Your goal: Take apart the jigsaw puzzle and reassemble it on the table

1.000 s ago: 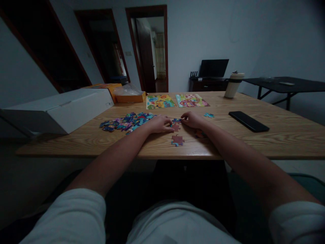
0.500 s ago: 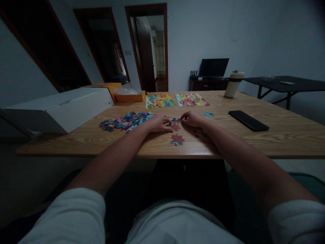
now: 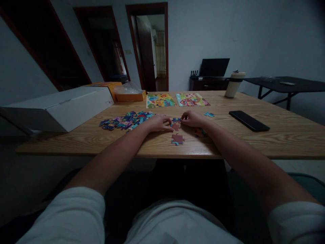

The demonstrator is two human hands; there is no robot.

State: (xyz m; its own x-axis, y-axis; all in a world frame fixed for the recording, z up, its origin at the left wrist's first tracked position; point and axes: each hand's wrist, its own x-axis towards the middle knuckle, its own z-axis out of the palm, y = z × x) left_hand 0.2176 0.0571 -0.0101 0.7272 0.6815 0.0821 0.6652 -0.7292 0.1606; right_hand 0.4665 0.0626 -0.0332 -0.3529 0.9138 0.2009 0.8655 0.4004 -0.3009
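Observation:
Both my hands rest on the table around a small column of jigsaw puzzle pieces. My left hand [image 3: 161, 122] has its thumb and curled fingers at the left edge of a brown puzzle piece [image 3: 176, 127]. Directly above that piece, a dark blue puzzle piece [image 3: 176, 120] touches it; whether they interlock I cannot tell. The bent fingers of my right hand [image 3: 191, 118] pinch the blue piece's right edge. Closer to me lies a separate brown puzzle piece [image 3: 177, 139] with a light blue corner. Dark puzzle pieces [image 3: 200, 132] are partly hidden under my right wrist.
A heap of puzzle pieces [image 3: 127, 120] spreads left of my left hand. A teal piece [image 3: 209, 114] and black phone [image 3: 248, 120] lie rightward. Two picture sheets [image 3: 160, 100], a tumbler [image 3: 233, 84], an orange box [image 3: 130, 97] and a white box [image 3: 81, 105] stand farther out.
Both hands stay at the same pieces. The fingers of my right hand have curled slightly more; the pieces show no clear movement.

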